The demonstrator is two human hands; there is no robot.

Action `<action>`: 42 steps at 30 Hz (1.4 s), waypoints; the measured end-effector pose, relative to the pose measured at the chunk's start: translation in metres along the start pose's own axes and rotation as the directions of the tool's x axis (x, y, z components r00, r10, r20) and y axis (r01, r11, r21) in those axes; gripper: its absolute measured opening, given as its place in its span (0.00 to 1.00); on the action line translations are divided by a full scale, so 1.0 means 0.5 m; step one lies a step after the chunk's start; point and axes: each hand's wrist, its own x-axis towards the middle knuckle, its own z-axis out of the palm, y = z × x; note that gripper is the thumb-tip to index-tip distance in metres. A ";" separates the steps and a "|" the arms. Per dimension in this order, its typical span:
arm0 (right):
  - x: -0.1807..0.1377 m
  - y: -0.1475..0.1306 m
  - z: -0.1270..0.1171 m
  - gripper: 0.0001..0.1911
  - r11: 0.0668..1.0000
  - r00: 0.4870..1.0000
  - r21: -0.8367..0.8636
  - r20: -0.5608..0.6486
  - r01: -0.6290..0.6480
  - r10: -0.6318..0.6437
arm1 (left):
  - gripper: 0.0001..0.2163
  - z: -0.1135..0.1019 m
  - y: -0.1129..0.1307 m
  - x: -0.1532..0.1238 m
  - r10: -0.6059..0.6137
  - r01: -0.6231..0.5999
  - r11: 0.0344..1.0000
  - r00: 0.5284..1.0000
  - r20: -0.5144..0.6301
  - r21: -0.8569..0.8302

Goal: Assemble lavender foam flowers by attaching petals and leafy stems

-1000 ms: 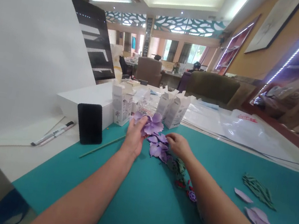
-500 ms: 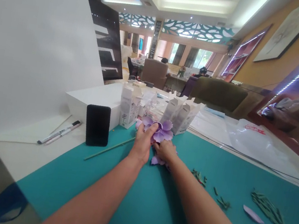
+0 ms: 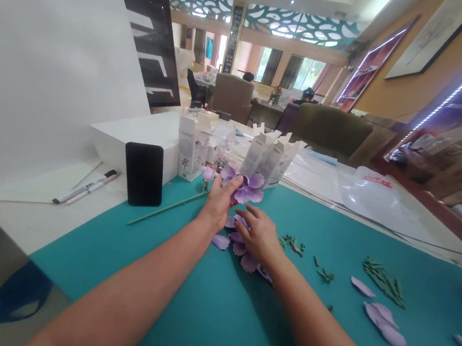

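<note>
the left hand [image 3: 218, 201] holds a purple flower [image 3: 247, 187] in a narrow, closed grip, the flower just above the fingers. the right hand [image 3: 258, 236] has moved off it and lies open over loose petals [image 3: 239, 248] just below the grip; a green stem [image 3: 168, 207] lies left.

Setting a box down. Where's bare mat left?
Bare teal mat lies between your left forearm and right forearm, below the lilac petals; more lies left of the left forearm, below the green stem. Crowded: around the left hand and right hand, and rightward among green pieces.
</note>
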 end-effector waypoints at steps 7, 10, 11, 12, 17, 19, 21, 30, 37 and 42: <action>-0.035 -0.080 -0.018 0.12 0.944 0.943 -0.167 0.226 0.285 -0.244 | 0.20 0.007 0.005 -0.005 -0.023 0.023 0.999 0.999 -0.022 -0.030; -0.038 -0.100 -0.004 0.12 0.922 0.934 -0.228 0.253 0.312 -0.254 | 0.20 0.008 0.006 -0.007 -0.030 0.030 0.999 0.999 0.020 -0.041; -0.037 -0.102 0.002 0.12 0.917 0.934 -0.239 0.244 0.320 -0.262 | 0.19 0.008 0.006 -0.008 -0.036 0.038 0.998 0.999 0.039 -0.044; -0.036 -0.102 0.008 0.12 0.912 0.933 -0.247 0.231 0.329 -0.274 | 0.19 0.009 0.006 -0.009 -0.047 0.050 0.998 0.997 0.062 -0.046; -0.043 -0.087 0.008 0.12 0.922 0.953 -0.245 0.128 0.299 -0.275 | 0.17 0.013 0.015 -0.017 -0.111 0.128 0.988 0.978 0.178 -0.084; -0.057 -0.076 -0.018 0.11 0.953 0.972 -0.190 0.063 0.235 -0.227 | 0.16 0.016 0.020 -0.022 -0.138 0.162 0.982 0.966 0.219 -0.096; -0.077 -0.059 -0.060 0.12 0.981 0.983 -0.072 0.049 0.182 -0.178 | 0.16 0.018 0.023 -0.026 -0.167 0.196 0.976 0.950 0.263 -0.089; -0.159 0.064 -0.228 0.11 0.941 0.985 0.307 -0.051 -0.143 0.166 | 0.20 0.028 0.008 -0.050 -0.255 0.241 0.967 0.866 0.430 0.087; -0.184 0.109 -0.262 0.14 0.835 0.929 0.530 -0.215 -0.147 0.300 | 0.28 0.040 -0.003 -0.071 -0.350 0.261 0.933 0.816 0.460 0.246; -0.178 0.114 -0.261 0.13 0.797 0.914 0.581 -0.213 -0.165 0.344 | 0.34 0.044 -0.009 -0.080 -0.379 0.195 0.899 0.796 0.472 0.393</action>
